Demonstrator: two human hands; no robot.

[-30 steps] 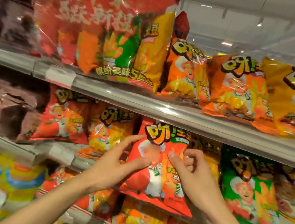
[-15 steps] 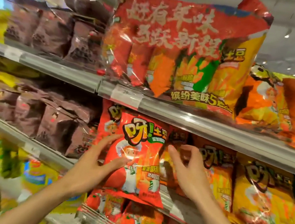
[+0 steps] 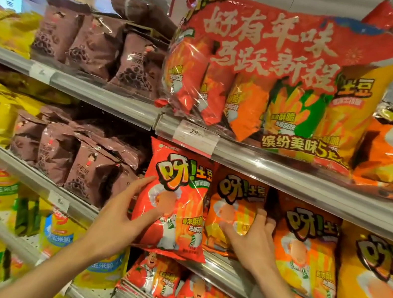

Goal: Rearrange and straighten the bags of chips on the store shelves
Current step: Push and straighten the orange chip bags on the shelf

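Observation:
A red chip bag [image 3: 176, 198] stands upright at the left end of the row on the middle shelf [image 3: 280, 279], its lower edge hanging over the shelf rail. My left hand [image 3: 123, 217] grips its left side, thumb across the front and fingers behind the edge. To its right sits an orange chip bag [image 3: 236, 198], partly behind the red one. My right hand [image 3: 249, 242] holds this orange bag, thumb on its front and fingertips tucked into the gap at its right edge. More orange and yellow bags [image 3: 303, 251] follow to the right.
A large red multi-pack [image 3: 283, 67] leans over the upper shelf rail [image 3: 315, 185] above a price tag [image 3: 196, 134]. Brown snack bags [image 3: 77, 162] fill the shelves to the left, with yellow bags beyond. More red bags [image 3: 154, 278] lie on the shelf below.
Both hands carried the red bag left along the middle shelf to the row's end beside the brown bags. My right hand left its right edge and took the orange bag.

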